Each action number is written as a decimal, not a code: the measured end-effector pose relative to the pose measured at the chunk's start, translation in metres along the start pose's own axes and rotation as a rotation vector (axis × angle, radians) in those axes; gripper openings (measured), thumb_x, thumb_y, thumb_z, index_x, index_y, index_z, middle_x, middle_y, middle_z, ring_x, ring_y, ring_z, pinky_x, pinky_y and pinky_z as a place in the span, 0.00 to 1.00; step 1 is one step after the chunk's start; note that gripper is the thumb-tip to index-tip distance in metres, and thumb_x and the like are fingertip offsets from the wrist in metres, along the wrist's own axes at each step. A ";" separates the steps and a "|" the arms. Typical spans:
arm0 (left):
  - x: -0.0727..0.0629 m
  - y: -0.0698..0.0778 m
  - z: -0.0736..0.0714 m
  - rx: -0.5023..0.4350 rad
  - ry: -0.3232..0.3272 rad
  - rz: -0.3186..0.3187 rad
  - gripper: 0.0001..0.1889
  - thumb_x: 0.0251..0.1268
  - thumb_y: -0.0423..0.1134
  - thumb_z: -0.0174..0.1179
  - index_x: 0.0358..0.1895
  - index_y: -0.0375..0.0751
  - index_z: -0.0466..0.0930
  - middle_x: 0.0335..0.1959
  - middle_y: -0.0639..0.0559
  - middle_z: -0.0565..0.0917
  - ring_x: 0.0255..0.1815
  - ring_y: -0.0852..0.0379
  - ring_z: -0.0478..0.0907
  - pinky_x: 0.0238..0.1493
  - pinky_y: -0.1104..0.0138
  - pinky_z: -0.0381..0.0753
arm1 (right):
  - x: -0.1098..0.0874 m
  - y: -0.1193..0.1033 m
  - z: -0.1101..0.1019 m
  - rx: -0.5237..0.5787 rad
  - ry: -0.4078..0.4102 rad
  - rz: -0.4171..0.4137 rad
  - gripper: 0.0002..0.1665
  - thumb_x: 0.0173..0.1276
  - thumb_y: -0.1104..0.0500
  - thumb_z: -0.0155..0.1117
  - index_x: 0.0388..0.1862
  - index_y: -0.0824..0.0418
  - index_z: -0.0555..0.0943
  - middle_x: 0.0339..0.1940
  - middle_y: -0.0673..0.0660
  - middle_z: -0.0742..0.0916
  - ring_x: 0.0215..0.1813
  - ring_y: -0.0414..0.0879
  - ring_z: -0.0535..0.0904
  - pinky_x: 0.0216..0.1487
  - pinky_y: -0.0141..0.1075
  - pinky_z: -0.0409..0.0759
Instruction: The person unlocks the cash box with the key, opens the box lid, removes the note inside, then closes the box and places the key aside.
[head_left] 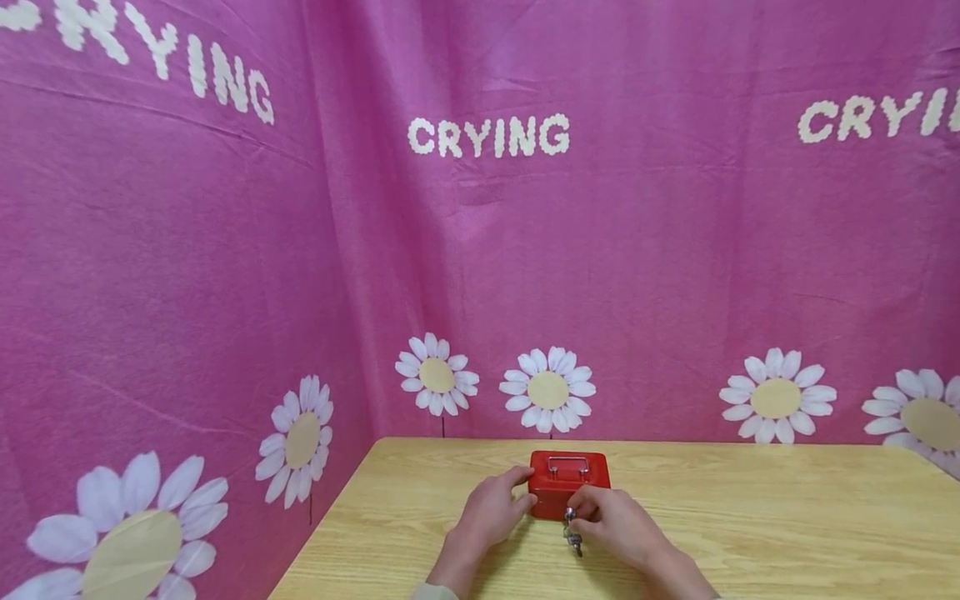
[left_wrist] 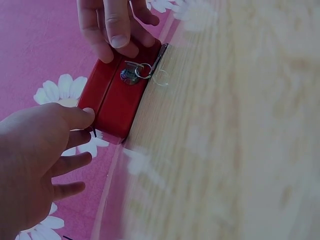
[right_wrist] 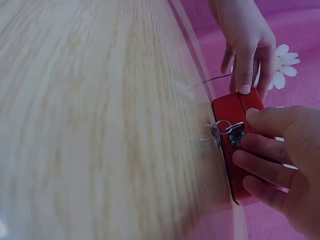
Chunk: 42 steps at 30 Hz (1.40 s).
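Note:
A small red cash box point(head_left: 549, 502) with a metal handle point(head_left: 568, 464) on its lid stands on the table, lid down. In its front lock point(left_wrist: 129, 75) sits a key point(right_wrist: 235, 129), and a ring with more keys point(head_left: 574, 543) hangs from it. My left hand point(head_left: 489, 510) is at the box's left end, thumb touching the front corner, the other fingers extended. Beside the lock is my right hand point(head_left: 618, 523), thumb and fingers spread around the key. In the right wrist view a gap shows between those fingertips and the key.
The light wood table point(head_left: 750, 517) runs out to both sides of the box. Behind it and on the left hangs a pink cloth point(head_left: 637, 250) printed with daisies and white letters. The table's left edge lies close to that cloth.

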<state>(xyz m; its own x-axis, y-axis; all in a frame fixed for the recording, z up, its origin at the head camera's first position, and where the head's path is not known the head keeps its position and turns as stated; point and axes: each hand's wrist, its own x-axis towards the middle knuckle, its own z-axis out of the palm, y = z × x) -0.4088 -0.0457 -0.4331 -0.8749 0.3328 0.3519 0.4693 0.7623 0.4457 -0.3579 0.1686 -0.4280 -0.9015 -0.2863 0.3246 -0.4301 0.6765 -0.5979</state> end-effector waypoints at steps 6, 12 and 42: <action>0.002 0.005 -0.003 -0.034 -0.028 -0.040 0.24 0.67 0.45 0.64 0.65 0.50 0.76 0.60 0.52 0.83 0.55 0.50 0.81 0.59 0.51 0.78 | 0.002 -0.002 0.000 -0.005 -0.006 0.035 0.10 0.60 0.60 0.73 0.40 0.60 0.84 0.28 0.46 0.85 0.32 0.38 0.78 0.35 0.30 0.77; 0.003 0.008 -0.005 -0.039 -0.052 -0.021 0.25 0.67 0.44 0.65 0.67 0.53 0.76 0.65 0.51 0.79 0.64 0.48 0.77 0.63 0.49 0.75 | 0.003 -0.002 0.002 -0.011 -0.002 0.037 0.10 0.59 0.62 0.74 0.39 0.61 0.84 0.27 0.47 0.85 0.32 0.39 0.79 0.34 0.31 0.77; 0.001 0.015 -0.006 0.154 0.052 0.030 0.18 0.64 0.42 0.67 0.57 0.49 0.85 0.56 0.52 0.86 0.53 0.49 0.84 0.51 0.57 0.81 | 0.004 0.000 0.015 -0.022 0.053 -0.011 0.06 0.57 0.66 0.73 0.32 0.61 0.84 0.26 0.49 0.85 0.30 0.38 0.78 0.31 0.30 0.76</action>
<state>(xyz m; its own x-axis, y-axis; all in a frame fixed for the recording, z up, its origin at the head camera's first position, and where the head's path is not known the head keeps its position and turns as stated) -0.4019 -0.0371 -0.4216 -0.8515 0.3307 0.4070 0.4678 0.8298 0.3044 -0.3622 0.1572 -0.4372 -0.8927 -0.2578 0.3697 -0.4381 0.6886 -0.5778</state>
